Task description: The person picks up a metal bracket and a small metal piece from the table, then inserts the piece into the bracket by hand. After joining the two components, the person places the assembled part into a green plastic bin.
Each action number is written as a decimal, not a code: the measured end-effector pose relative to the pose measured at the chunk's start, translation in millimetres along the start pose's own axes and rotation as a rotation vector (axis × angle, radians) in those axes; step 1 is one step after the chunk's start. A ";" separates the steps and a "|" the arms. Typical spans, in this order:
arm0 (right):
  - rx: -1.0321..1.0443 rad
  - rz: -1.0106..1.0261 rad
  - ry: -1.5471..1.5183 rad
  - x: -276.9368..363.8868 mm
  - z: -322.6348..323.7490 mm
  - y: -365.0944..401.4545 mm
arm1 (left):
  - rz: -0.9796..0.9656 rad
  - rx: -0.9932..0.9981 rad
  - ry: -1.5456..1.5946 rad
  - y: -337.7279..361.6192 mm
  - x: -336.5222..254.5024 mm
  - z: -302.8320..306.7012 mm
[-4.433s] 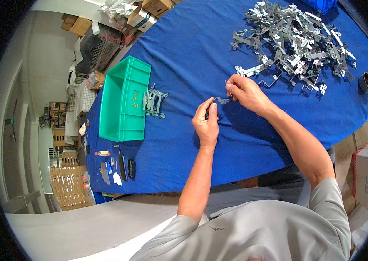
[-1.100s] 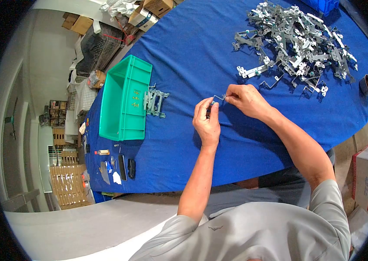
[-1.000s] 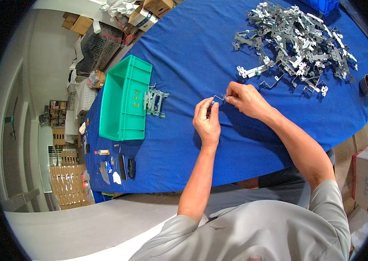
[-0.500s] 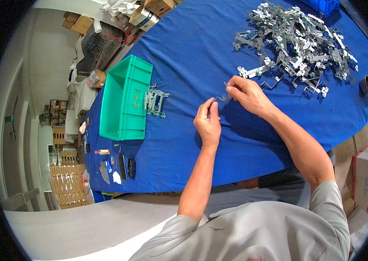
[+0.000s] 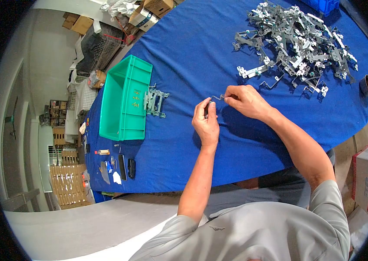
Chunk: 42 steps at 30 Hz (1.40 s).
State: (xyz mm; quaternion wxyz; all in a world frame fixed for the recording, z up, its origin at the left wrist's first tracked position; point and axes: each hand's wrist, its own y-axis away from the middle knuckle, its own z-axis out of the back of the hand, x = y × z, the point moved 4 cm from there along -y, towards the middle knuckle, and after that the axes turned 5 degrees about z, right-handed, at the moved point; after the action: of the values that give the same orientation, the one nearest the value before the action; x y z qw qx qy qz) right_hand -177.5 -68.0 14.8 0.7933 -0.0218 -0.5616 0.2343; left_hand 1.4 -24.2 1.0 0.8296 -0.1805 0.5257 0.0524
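Metal bracket point(image 5: 217, 98), thin and bent, is near the centre of the frame, pinched by the fingertips of the left hand point(image 5: 206, 124) and right hand point(image 5: 247, 102). Risk noted: uneven pressure on its narrow ends could cause twisting, slipping and a drop onto the blue-covered surface point(image 5: 179, 56).

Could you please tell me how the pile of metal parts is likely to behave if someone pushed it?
The metal pile would probably shift in clumps, since its pieces lie crossed and interlocked. Each piece should stay stiff, judging by the crisp bends. The blue cloth might drag along, as it already shows loose wrinkles.
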 end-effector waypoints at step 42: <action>0.003 -0.014 0.009 0.9 0.6 0.0 | 0.045 0.025 0.028 -0.1 1.2 -1.8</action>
State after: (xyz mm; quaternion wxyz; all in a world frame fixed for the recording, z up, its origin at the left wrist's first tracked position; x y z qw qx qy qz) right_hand -177.8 -67.8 15.8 0.7975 -0.0176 -0.5576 0.2296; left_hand 0.5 -25.1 -0.7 0.8231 -0.1587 0.5418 0.0620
